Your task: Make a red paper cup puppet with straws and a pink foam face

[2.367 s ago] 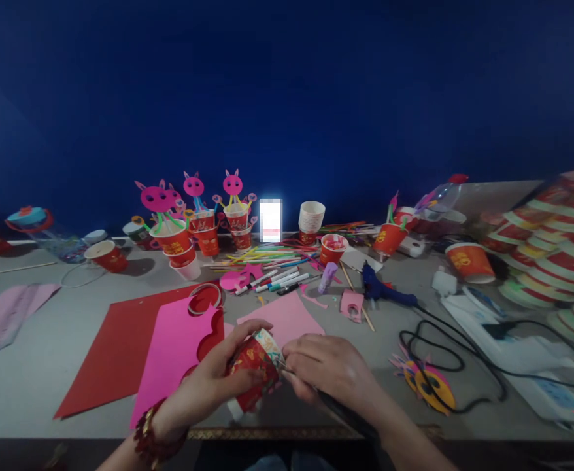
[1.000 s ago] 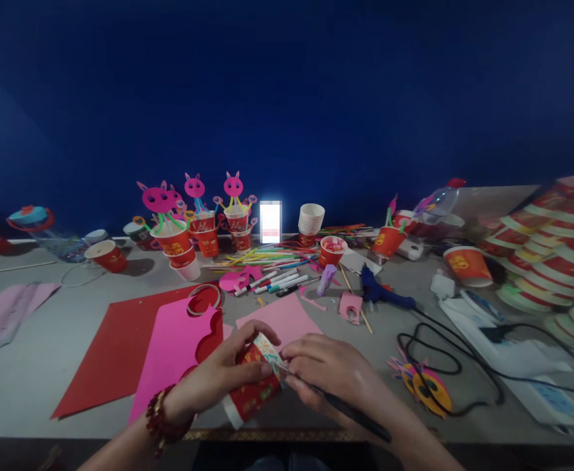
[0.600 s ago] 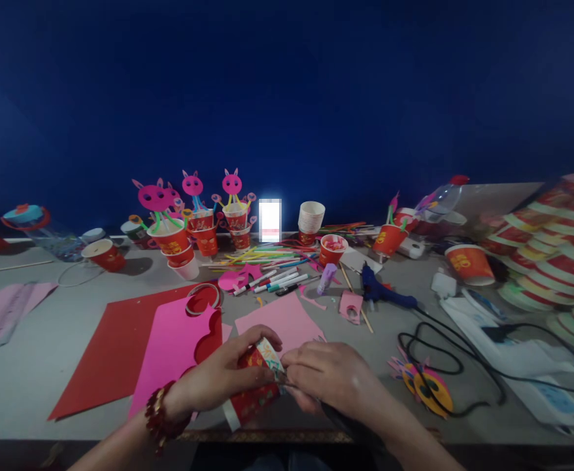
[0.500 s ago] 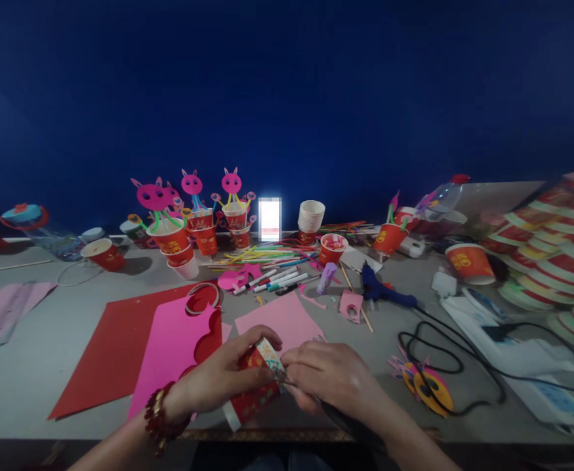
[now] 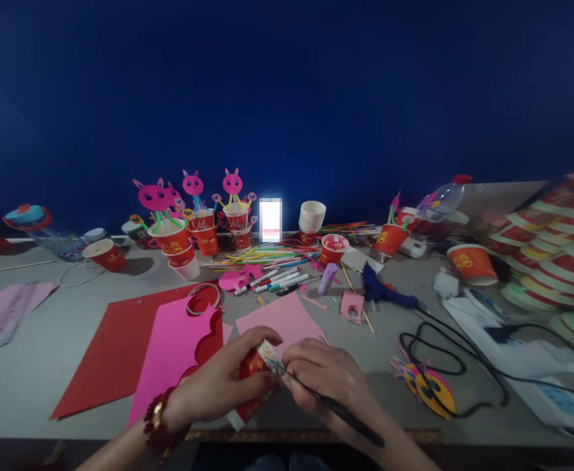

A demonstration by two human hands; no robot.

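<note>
Two hands are seen at work above the near edge of the grey table (image 5: 81, 294). A red paper cup (image 5: 253, 366), tipped on its side, is gripped in the curled left hand (image 5: 223, 381), whose wrist is ringed by a dark red beaded bracelet (image 5: 154, 418). A slim black-handled tool (image 5: 353, 420) is pinched in the closed right hand (image 5: 327, 371); its thin tip is brought to the cup's white patterned band, though whether contact is made cannot be told. Just beyond the hands, a pale pink sheet (image 5: 284, 317) is laid flat. To the left, a scalloped magenta sheet (image 5: 164, 347) is overlapped on a red sheet (image 5: 101, 366). Farther back, capped markers (image 5: 282, 281) are bunched, and to their right a blue glue gun (image 5: 389, 296) is laid down.
</note>
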